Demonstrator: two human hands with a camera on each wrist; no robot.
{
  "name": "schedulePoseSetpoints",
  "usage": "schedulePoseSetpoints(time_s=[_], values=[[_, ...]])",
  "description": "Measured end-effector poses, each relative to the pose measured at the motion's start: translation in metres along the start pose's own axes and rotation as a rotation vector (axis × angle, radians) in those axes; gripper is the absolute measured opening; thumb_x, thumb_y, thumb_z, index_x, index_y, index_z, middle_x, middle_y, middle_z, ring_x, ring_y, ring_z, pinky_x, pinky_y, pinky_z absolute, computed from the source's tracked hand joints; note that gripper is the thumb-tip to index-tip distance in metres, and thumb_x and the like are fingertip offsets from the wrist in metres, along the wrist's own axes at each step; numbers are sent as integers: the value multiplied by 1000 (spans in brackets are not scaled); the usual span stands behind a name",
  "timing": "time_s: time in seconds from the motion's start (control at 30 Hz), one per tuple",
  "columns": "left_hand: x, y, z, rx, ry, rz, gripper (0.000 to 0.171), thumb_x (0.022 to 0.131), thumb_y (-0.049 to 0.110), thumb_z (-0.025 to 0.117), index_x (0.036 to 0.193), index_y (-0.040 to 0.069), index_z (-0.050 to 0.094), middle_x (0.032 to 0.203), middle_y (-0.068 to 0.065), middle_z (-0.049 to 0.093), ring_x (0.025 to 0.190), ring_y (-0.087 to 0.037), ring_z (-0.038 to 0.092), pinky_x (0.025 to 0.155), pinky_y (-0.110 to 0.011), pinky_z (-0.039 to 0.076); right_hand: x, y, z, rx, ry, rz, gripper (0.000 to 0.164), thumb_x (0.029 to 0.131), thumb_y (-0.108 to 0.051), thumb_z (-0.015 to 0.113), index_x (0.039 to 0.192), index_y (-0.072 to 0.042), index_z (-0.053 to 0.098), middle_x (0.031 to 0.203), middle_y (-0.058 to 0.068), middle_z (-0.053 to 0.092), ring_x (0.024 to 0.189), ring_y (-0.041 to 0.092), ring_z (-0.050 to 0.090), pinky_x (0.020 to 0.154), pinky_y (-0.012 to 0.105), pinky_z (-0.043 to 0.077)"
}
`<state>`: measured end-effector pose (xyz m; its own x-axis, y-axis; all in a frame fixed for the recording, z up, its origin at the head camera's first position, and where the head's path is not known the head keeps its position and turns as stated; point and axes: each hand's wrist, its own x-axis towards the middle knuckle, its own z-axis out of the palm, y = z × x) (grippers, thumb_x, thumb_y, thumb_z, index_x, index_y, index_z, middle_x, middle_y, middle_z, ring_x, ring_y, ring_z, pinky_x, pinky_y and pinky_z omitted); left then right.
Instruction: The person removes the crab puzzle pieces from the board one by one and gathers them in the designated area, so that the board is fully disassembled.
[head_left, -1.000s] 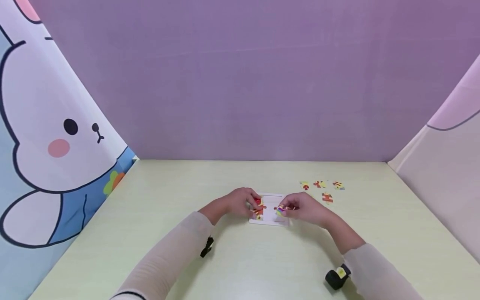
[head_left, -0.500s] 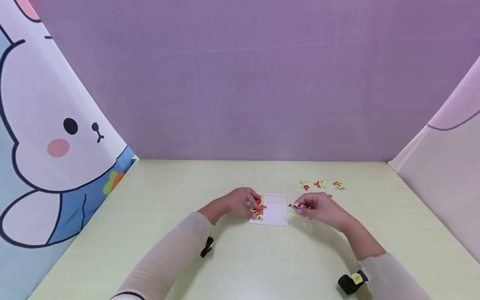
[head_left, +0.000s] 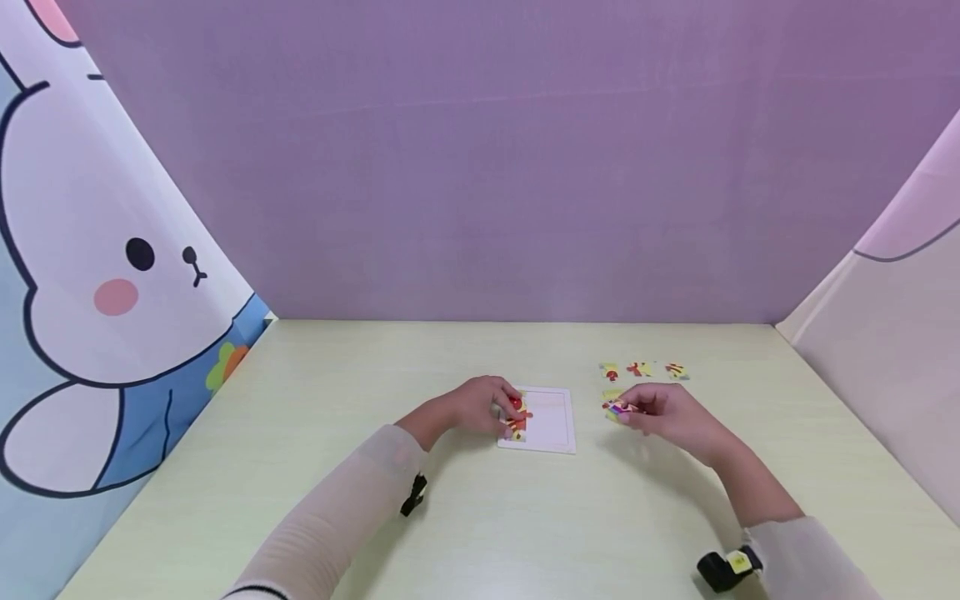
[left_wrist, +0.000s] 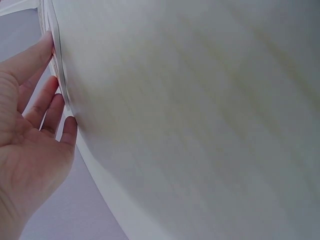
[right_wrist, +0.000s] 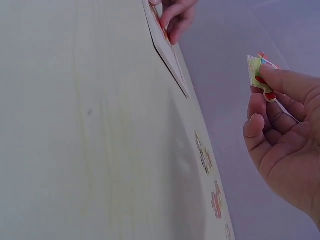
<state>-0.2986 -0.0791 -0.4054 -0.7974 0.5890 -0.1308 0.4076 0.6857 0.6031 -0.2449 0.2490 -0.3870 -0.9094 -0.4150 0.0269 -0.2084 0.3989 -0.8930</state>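
Observation:
My left hand [head_left: 480, 406] lies at the left side of a white puzzle tray [head_left: 551, 421], its fingers touching colourful jigsaw pieces [head_left: 517, 425] set along that side. From the left wrist view, those fingers [left_wrist: 52, 112] are fairly straight against the tray's edge. To the right of the tray, my right hand [head_left: 670, 421] pinches a jigsaw piece [right_wrist: 256, 75] between thumb and fingers, held up above the table. Red, green and yellow show on this piece, and the thumb covers part of it.
Several loose jigsaw pieces [head_left: 677, 371] lie on the pale table [head_left: 375, 358] behind my right hand, one partly covered by it. A purple backdrop [head_left: 480, 167] rises at the table's far edge. Black wrist devices [head_left: 723, 572] sit near both sleeves.
My right hand has moved right, away from over the tray, carrying the jigsaw piece with it. The tray's right part is now uncovered. My left hand has stayed in place.

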Motion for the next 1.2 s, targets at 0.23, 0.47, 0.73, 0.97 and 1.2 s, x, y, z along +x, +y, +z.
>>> schedulePoseSetpoints(time_s=[0.23, 0.47, 0.73, 0.97, 1.2], values=[[1, -1, 1, -17, 0, 2, 15, 78, 8, 82, 92, 13, 80, 131, 2, 58, 129, -24, 45, 110, -41, 30, -9, 2, -13, 1, 53, -21, 23, 90, -16, 71, 105, 1, 68, 90, 18, 63, 77, 30, 58, 65, 34, 51], [2, -2, 1, -10, -3, 0, 14, 78, 10, 82, 91, 14, 80, 131, 3, 58, 129, -24, 45, 110, -42, 31, -18, 6, -26, 10, 105, -14, 23, 92, -13, 69, 106, 4, 66, 87, 3, 64, 76, 23, 59, 65, 33, 51], [2, -2, 1, -1, -5, 3, 14, 79, 10, 82, 92, 14, 80, 131, 3, 58, 130, -24, 44, 110, -42, 30, -25, 14, -37, -11, 151, 1, 22, 92, -13, 69, 106, 4, 66, 87, 0, 66, 74, 19, 58, 64, 32, 49], [2, -1, 1, 0, -5, -11, 13, 79, 12, 82, 91, 16, 80, 132, 4, 57, 131, -23, 43, 110, -42, 30, -30, 21, -48, -48, 188, 43, 28, 93, -17, 69, 110, 4, 66, 88, -1, 65, 76, 19, 59, 66, 31, 49], [2, -1, 1, 2, -4, -16, 13, 79, 12, 82, 91, 15, 80, 131, 4, 57, 130, -23, 44, 110, -41, 31, -30, 34, -58, -66, 192, 60, 30, 94, -19, 67, 112, 4, 65, 74, 8, 58, 70, 22, 55, 64, 33, 47]])
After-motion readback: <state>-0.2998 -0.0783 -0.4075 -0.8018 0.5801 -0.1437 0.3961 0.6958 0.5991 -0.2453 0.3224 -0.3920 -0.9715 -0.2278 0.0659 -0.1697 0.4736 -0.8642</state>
